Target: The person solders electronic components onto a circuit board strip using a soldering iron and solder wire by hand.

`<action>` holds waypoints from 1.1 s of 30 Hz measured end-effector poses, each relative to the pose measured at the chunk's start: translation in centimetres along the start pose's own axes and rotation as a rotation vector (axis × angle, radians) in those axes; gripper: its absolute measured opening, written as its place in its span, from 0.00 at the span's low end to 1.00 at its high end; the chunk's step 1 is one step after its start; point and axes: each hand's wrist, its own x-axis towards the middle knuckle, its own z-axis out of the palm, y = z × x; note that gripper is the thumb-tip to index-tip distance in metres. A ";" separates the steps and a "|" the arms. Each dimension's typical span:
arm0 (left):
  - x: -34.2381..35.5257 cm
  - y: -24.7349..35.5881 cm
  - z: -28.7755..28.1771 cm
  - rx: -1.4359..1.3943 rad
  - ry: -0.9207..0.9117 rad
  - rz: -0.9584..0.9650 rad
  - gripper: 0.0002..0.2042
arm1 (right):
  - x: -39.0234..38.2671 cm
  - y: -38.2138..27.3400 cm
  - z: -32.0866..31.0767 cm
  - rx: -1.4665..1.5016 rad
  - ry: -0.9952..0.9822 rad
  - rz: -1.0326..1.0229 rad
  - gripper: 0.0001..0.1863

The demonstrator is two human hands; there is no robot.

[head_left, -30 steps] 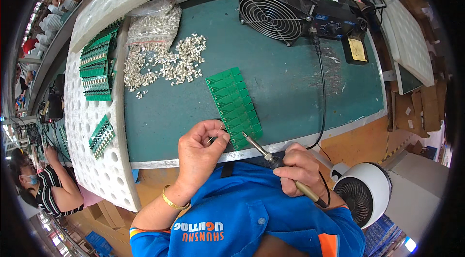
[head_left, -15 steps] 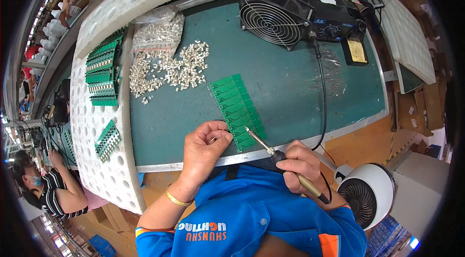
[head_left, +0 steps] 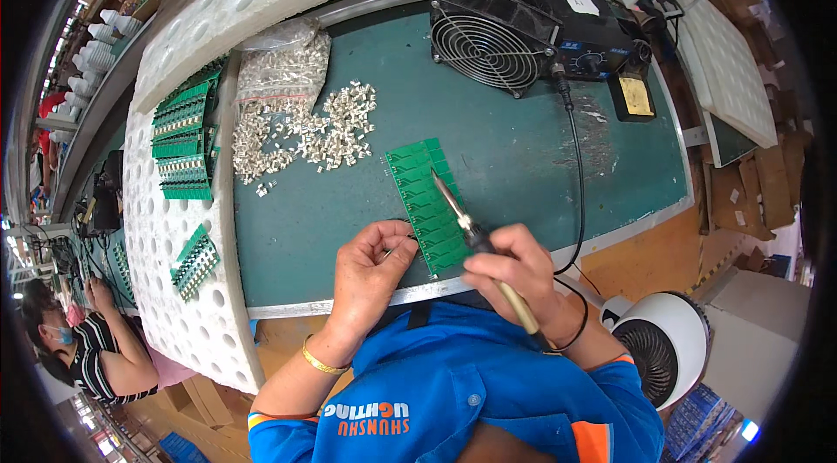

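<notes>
A long green circuit board [head_left: 417, 193] lies on the bench with small pale parts along its left edge. At the lower part of that edge is my left hand [head_left: 373, 267], its thumb and forefinger pinched together; what they hold, if anything, is too small to make out. My right hand [head_left: 527, 275] is wrapped around a soldering iron [head_left: 478, 239]. The iron's metal tip points up and to the left, over the upper part of the board; whether it touches cannot be told.
Loose white connectors [head_left: 340, 127] and a clear bag [head_left: 283, 66] of them lie at the back left. Populated green boards [head_left: 185, 171] rest on white foam [head_left: 218, 323]. A black fan [head_left: 488, 40], soldering station [head_left: 584, 49] and yellow sponge [head_left: 636, 97] stand at the back right. A cable [head_left: 580, 175] trails to the iron.
My right hand has moved the soldering iron up and left, so its tip is now over the board's upper part instead of its lower part. My left hand stays nearly in place.
</notes>
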 end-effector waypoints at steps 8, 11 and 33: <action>0.0 -0.5 -0.4 -0.003 -0.018 0.044 0.09 | 2.1 0.9 2.3 -0.198 -0.062 0.001 0.20; -0.1 -0.4 -0.5 0.009 -0.039 0.031 0.10 | 1.9 0.8 2.1 -0.273 -0.073 -0.012 0.19; -1.9 -0.2 -0.1 0.664 -0.037 0.351 0.11 | -0.4 -0.4 1.7 -0.360 -0.010 -0.017 0.27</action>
